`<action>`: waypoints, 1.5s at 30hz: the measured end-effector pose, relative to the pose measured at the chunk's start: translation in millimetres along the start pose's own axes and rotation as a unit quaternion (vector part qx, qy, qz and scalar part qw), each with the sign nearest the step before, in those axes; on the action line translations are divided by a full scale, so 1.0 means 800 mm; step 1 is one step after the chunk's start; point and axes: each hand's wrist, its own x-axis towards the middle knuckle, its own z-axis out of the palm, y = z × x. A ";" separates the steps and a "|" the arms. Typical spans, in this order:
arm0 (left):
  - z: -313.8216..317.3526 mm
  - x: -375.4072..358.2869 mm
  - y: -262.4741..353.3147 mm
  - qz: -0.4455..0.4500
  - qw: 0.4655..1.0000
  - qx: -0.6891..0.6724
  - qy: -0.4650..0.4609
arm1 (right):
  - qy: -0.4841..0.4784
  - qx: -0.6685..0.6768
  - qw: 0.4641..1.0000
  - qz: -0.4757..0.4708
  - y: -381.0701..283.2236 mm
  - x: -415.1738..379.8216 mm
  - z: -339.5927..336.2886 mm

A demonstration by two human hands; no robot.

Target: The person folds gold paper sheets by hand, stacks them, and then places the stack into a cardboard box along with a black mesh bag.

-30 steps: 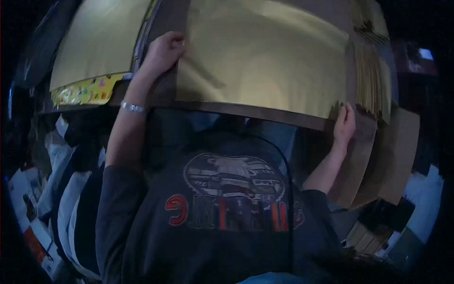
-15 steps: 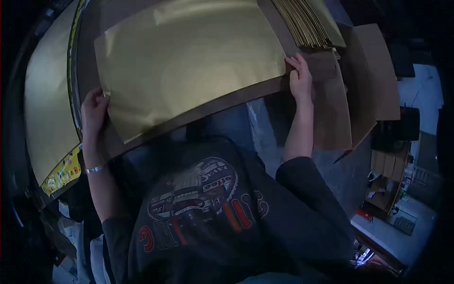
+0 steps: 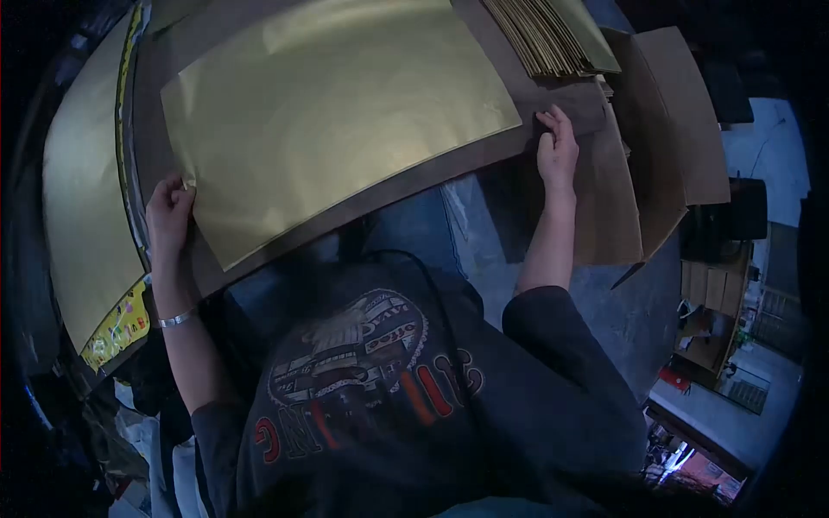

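Observation:
A large gold sheet [image 3: 337,121] lies over the brown work surface, its near edge running at a slant in front of me. My left hand [image 3: 170,214] is closed in a pinch on the sheet's left edge, thumb against fingers. Just off the sheet's right corner, my right hand [image 3: 559,151] hovers with its fingers loosely apart and nothing in them. A little above that hand sits a thick stack of folded gold sheets [image 3: 553,39].
An open cardboard box [image 3: 604,203] stands to the right, its flaps spread. At the left lies another gold sheet [image 3: 82,190], with a yellow printed sheet [image 3: 121,330] showing under its lower end. The brown work surface [image 3: 380,197] has its near edge close to my body.
My right hand has let go of the gold sheet's right corner and moved slightly right. The sheet has shifted a little left and lies flatter. My left hand keeps its pinch.

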 end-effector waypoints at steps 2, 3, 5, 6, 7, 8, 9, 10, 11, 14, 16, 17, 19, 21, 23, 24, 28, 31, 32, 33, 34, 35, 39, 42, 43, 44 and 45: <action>0.000 -0.002 0.001 -0.001 1.000 0.001 0.004 | -0.001 -0.004 1.000 -0.006 -0.001 -0.001 -0.001; 0.001 -0.003 0.002 -0.002 1.000 0.001 0.008 | 0.000 -0.008 1.000 -0.012 -0.002 -0.001 -0.001; 0.002 -0.001 -0.005 0.007 1.000 0.000 0.010 | -0.001 -0.014 1.000 -0.020 0.000 -0.001 0.000; 0.002 -0.002 0.002 0.016 1.000 0.000 0.011 | -0.001 -0.020 0.999 -0.027 0.001 -0.001 0.001; 0.002 -0.005 0.008 0.015 1.000 -0.001 0.012 | -0.002 -0.020 0.999 -0.028 0.001 -0.001 0.002; 0.001 -0.008 0.015 0.001 1.000 -0.006 0.004 | 0.000 -0.023 0.999 -0.027 0.000 -0.001 0.004; 0.001 -0.011 0.024 -0.012 1.000 -0.012 -0.004 | 0.002 -0.026 0.999 -0.025 0.000 0.000 0.004; 0.001 -0.009 0.018 -0.013 1.000 -0.013 -0.004 | 0.001 -0.026 0.999 -0.026 0.001 0.000 0.005; 0.000 -0.005 0.008 -0.007 1.000 -0.007 -0.006 | 0.001 -0.025 0.999 -0.030 0.003 0.001 0.005; -0.002 -0.002 0.003 -0.006 1.000 0.001 -0.012 | 0.002 -0.031 0.999 -0.039 0.007 0.002 0.006; -0.001 -0.004 0.006 -0.011 1.000 0.004 -0.014 | 0.002 -0.037 0.998 -0.045 0.008 0.001 0.006; 0.000 -0.005 0.007 -0.012 1.000 -0.006 -0.011 | 0.002 -0.031 0.999 -0.037 0.008 0.002 0.006; 0.000 -0.004 0.004 -0.018 1.000 -0.016 -0.004 | -0.002 -0.024 0.999 -0.033 0.007 0.002 0.007; 0.002 -0.001 -0.002 0.007 1.000 0.008 0.009 | -0.004 -0.035 0.999 -0.019 0.003 0.002 0.006; -0.002 0.000 -0.007 0.007 0.999 0.043 0.017 | -0.013 -0.039 0.999 -0.022 -0.004 0.002 0.005; -0.001 -0.006 0.011 0.016 0.997 0.066 0.025 | -0.018 -0.045 0.999 -0.022 -0.008 0.002 0.005; 0.001 -0.010 0.019 0.024 0.996 0.077 0.042 | -0.056 -0.039 0.997 -0.030 -0.022 0.006 0.019; 0.002 -0.012 0.021 0.010 0.995 0.075 0.057 | -0.064 -0.026 0.996 -0.062 -0.014 0.010 0.036; 0.000 -0.013 0.023 0.007 0.996 0.081 0.047 | -0.067 -0.008 0.996 -0.064 -0.010 0.013 0.039; -0.002 -0.013 0.025 0.006 0.996 0.084 0.034 | -0.069 0.008 0.996 -0.064 -0.008 0.013 0.040; 0.000 -0.014 0.023 0.021 0.995 0.087 0.054 | -0.074 -0.009 0.997 -0.036 -0.019 0.011 0.038; 0.002 -0.015 0.020 0.037 0.993 0.088 0.073 | -0.074 0.001 0.996 -0.043 -0.012 0.012 0.040; 0.000 -0.014 0.028 0.037 0.996 0.052 0.058 | -0.082 0.014 0.994 -0.068 -0.015 0.012 0.040; 0.003 -0.016 0.024 0.025 0.994 0.084 0.069 | -0.081 0.009 0.994 -0.068 0.004 0.019 0.043; 0.002 -0.016 0.024 0.026 0.994 0.085 0.062 | -0.071 0.003 0.994 -0.084 0.015 0.023 0.046; 0.001 -0.017 0.024 0.026 0.994 0.086 0.054 | -0.062 -0.004 0.993 -0.100 0.027 0.025 0.050; 0.002 -0.018 0.025 -0.001 0.998 0.037 0.046 | -0.055 0.008 0.993 -0.105 0.018 0.023 0.051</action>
